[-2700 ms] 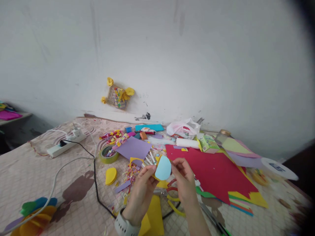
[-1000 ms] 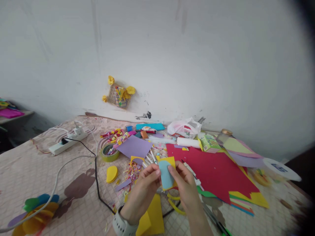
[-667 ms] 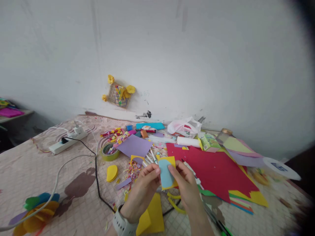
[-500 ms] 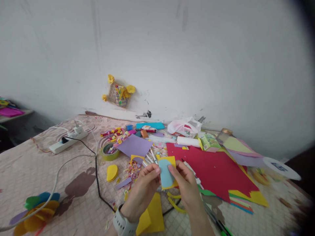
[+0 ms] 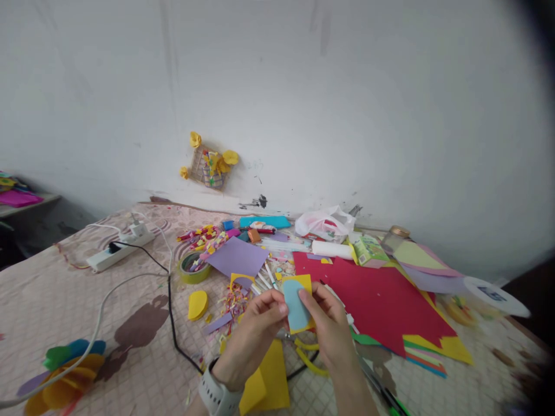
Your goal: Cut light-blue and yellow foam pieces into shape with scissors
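A light blue paper piece [image 5: 295,309] with a rounded top lies over a yellow paper rectangle [image 5: 307,281], and both are held up above the table. My right hand [image 5: 327,315] pinches the two layers from the right, thumb on the blue face. At their left edge sits my left hand [image 5: 262,323], with thumb and index finger closed together at the blue piece's side; a white-strapped watch [image 5: 219,393] is on that wrist. Folded yellow paper [image 5: 273,381] rests below the hands. Several white pens [image 5: 269,276] lie just behind them.
Red paper [image 5: 368,300] spreads to the right. Scissors [image 5: 384,390] lie at the front right. On the left are a tape roll [image 5: 193,274], a purple sheet [image 5: 238,257], a yellow rounded piece [image 5: 198,305], a power strip [image 5: 117,254] with cables, and a paper flower [image 5: 65,375].
The blue and yellow papers have shifted slightly right with my right hand. My left thumb has slid back from the blue face to its left edge.
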Demonstrator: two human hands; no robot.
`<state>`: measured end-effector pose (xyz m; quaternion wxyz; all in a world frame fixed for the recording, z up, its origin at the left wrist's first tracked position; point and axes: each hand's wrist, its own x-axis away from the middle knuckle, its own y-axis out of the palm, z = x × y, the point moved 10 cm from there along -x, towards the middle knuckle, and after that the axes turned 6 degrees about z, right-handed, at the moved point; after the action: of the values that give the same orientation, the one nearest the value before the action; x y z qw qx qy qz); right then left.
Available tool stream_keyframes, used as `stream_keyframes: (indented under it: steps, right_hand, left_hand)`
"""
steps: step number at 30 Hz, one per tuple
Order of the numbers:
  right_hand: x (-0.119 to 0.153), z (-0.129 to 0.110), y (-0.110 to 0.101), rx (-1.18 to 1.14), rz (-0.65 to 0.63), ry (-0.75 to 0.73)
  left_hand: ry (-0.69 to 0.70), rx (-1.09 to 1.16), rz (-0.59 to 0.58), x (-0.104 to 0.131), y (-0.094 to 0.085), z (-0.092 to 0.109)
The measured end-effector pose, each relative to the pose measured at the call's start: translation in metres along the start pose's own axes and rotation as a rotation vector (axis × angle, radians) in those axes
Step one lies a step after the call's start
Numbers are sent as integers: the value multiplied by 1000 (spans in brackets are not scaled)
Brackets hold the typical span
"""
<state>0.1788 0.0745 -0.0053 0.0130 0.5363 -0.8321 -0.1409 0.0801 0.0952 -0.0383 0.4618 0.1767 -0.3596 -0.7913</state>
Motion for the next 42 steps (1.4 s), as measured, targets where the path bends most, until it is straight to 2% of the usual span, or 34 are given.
stream_keyframes:
  steps: [7,12,15,20,23,27,31,33,38,42]
  right_hand:
    - [-1,-1,-5,59,9,-13]
    - [2,-3,3,247,-78,-35]
    - [3,-2,7,300,-116,-37]
    - [5,6,19,203,-259,36]
    - [3,9,15,195,-234,55]
    - [2,10,8,251,-193,34]
    - [5,8,15,398,-297,3]
    - [7,6,18,493,-360,-28]
    - [13,-2,22,726,-465,-83]
    - [19,-13,26,855,-507,-146]
  left_hand:
    - [1,-141,-21,2,5,5]
    - [125,-418,68,0,-4,27]
    - [136,-540,103,-1,-9,31]
    - [235,-576,217,2,-18,45]
    - [271,-574,253,4,-21,50]
    - [193,-599,214,3,-17,45]
    - [86,-581,125,2,-10,36]
    - [58,-645,104,1,-10,34]
    - [11,-839,-24,3,-5,27]
    - [6,-886,-49,6,-1,23]
